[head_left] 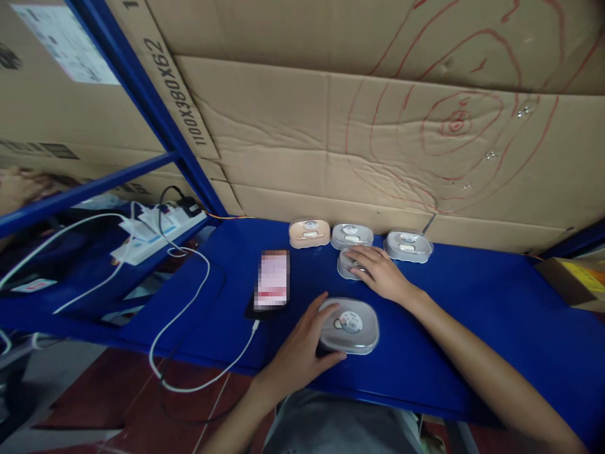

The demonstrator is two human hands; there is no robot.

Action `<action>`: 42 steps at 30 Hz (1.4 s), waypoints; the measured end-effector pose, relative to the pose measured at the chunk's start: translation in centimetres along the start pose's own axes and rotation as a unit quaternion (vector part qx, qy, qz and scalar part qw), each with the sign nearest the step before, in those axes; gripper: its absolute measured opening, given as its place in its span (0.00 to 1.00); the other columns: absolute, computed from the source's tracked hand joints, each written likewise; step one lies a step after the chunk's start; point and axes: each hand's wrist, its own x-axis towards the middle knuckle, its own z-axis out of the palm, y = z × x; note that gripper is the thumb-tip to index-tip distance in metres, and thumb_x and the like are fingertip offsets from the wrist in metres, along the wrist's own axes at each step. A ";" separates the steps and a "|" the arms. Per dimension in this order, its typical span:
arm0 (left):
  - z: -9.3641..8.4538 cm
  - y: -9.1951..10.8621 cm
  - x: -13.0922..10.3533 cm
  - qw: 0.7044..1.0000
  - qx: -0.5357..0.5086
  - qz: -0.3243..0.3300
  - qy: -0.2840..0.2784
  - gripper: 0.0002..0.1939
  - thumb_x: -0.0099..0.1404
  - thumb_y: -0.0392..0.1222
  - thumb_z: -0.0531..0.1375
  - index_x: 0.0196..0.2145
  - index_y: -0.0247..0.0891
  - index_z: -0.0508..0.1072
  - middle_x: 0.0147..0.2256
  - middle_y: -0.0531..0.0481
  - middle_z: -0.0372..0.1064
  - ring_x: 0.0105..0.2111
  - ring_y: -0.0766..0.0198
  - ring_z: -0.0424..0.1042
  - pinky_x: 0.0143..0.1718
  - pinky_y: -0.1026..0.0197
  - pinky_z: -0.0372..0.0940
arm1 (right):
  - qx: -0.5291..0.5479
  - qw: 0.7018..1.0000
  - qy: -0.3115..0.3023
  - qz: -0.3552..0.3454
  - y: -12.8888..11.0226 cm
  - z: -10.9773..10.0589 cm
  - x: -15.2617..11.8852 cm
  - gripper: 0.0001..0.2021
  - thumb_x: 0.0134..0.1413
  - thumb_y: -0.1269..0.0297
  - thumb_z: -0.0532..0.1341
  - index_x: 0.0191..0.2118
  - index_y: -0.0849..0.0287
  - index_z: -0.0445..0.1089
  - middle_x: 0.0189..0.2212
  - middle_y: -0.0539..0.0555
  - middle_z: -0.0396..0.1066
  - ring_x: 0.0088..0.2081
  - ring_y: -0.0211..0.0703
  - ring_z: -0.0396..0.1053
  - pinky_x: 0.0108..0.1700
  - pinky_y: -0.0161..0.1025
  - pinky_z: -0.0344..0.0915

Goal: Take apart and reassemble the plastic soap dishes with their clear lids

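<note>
left hand (302, 343): thumb and fingers clamped around left end of near box (360, 334) | right hand (385, 277): fingers over middle box (346, 270), grip unclear | 3 boxes (309, 236) behind on blue table (491, 290)

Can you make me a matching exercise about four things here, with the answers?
1. Left hand
2. Right hand
3. Phone
4. Peach-coloured case

A. at the left end of the back row of cases
B. at the side of the nearest grey case
C. white cable at its lower end
D. over the grey case just before the back row

Pairs: 1-B; 2-D; 3-C; 4-A
</note>
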 end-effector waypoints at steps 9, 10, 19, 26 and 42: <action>0.9 -1.0 -0.1 0.998 -0.039 -0.022 0.036 0.52 0.63 0.51 0.73 0.74 0.46 0.48 0.70 0.33 0.59 0.69 0.42 0.63 0.67 0.37 0.64 | 0.125 0.984 -0.102 -0.080 -6.0 -1.9 -7.1 0.39 0.64 0.45 0.67 0.74 0.49 0.57 0.73 0.61 0.58 0.71 0.60 0.61 0.69 0.59 0.65; 1.0 -1.0 -0.1 0.998 -0.034 -0.021 0.038 0.52 0.63 0.51 0.73 0.74 0.46 0.48 0.70 0.33 0.58 0.69 0.42 0.63 0.67 0.37 0.64 | 0.114 0.986 -0.098 -0.074 -6.4 -1.8 -7.7 0.40 0.62 0.44 0.68 0.74 0.49 0.58 0.74 0.63 0.56 0.71 0.62 0.61 0.69 0.60 0.64; -0.5 -0.2 -2.8 0.997 0.058 -0.036 0.034 0.66 0.52 0.38 0.79 0.76 0.56 0.43 0.69 0.38 0.62 0.65 0.38 0.69 0.62 0.34 0.69 | 0.100 0.993 -0.045 -0.032 -5.9 -1.2 -6.2 0.31 0.70 0.50 0.61 0.72 0.56 0.60 0.71 0.66 0.62 0.70 0.61 0.63 0.66 0.59 0.67; -0.7 0.6 -3.3 0.995 0.092 -0.042 0.025 0.68 0.50 0.40 0.80 0.77 0.53 0.42 0.67 0.35 0.65 0.63 0.34 0.70 0.58 0.34 0.72 | -0.064 0.996 -0.031 -0.054 -8.1 0.9 1.4 0.32 0.69 0.43 0.60 0.68 0.62 0.67 0.68 0.72 0.63 0.65 0.70 0.66 0.66 0.65 0.61; -0.4 0.0 -1.7 0.998 0.023 -0.060 0.013 0.53 0.55 0.51 0.78 0.70 0.47 0.56 0.66 0.36 0.64 0.66 0.36 0.65 0.63 0.33 0.63 | -0.021 0.997 -0.060 -0.051 -6.4 0.9 3.2 0.26 0.74 0.55 0.58 0.70 0.59 0.63 0.71 0.68 0.60 0.73 0.61 0.57 0.74 0.67 0.46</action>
